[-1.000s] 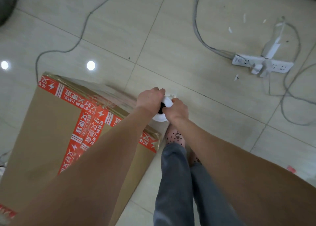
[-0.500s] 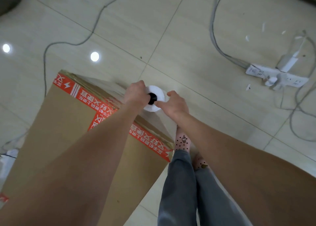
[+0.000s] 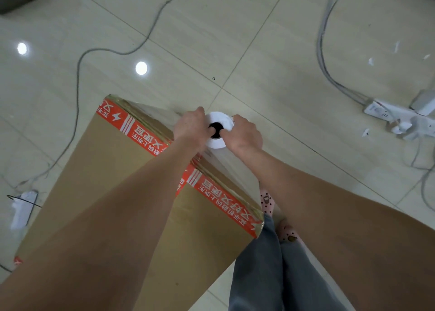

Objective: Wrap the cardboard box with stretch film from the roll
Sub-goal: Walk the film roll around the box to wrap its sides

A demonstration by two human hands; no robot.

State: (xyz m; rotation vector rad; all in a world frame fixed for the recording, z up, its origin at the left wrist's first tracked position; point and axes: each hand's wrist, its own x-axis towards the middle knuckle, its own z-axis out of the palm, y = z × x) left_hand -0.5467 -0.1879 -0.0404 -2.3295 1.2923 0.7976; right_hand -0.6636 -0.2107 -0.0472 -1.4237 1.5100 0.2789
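A tall brown cardboard box [image 3: 113,183] with red printed tape along its top edges stands on the tiled floor. A white stretch film roll [image 3: 217,120] stands upright beside the box's far side, seen end-on with its dark core. My left hand [image 3: 191,127] grips the roll from the left with a finger in the core. My right hand [image 3: 244,134] grips it from the right. Clear film [image 3: 226,167] stretches from the roll along the box's right upper side.
A white power strip [image 3: 388,116] with plugs and grey cables [image 3: 327,59] lies at the right. Another thin cable [image 3: 77,75] loops across the floor at the left, near a white object [image 3: 22,208]. My legs and feet [image 3: 268,202] stand just right of the box.
Both hands have carried the roll leftward along the box's far side, and more film now lies along the right upper side. My view has shifted, so the box sits more centrally.
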